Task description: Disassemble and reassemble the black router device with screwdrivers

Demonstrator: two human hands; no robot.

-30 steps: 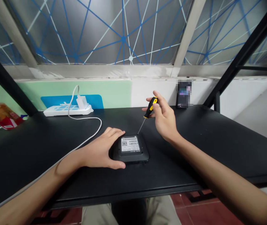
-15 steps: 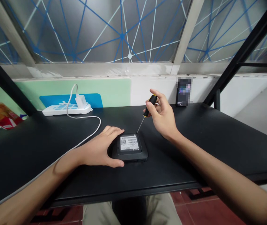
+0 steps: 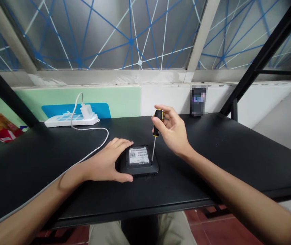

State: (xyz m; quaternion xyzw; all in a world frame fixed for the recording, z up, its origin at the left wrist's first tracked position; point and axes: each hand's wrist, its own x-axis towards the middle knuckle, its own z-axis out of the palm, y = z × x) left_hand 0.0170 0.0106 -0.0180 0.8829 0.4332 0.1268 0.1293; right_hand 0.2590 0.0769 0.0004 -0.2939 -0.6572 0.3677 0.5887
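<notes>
A flat black electronic device [image 3: 149, 170] with a white printed label [image 3: 138, 155] lies on the black table. My left hand [image 3: 107, 163] braces it from the left, thumb along the front edge and fingers at the back edge. In my right hand [image 3: 172, 131] is a black and yellow screwdriver [image 3: 156, 128], its handle gripped between thumb and fingers. The shaft points down almost upright, and its tip meets the device's right side, close to the label's front right corner. Whether the tip sits in a screw is too small to tell.
Behind my left hand stands a white power strip [image 3: 50, 121] with a charger plugged in. Its white cable [image 3: 94, 151] runs past my left forearm. An orange and red packet [image 3: 1, 127] lies far left; a dark, partly pixelated phone-like object [image 3: 197, 102] leans on the wall.
My right hand has brought the screwdriver towards me, from the device's back right corner to nearer its front right. The shaft is now more upright. My left hand keeps its hold.
</notes>
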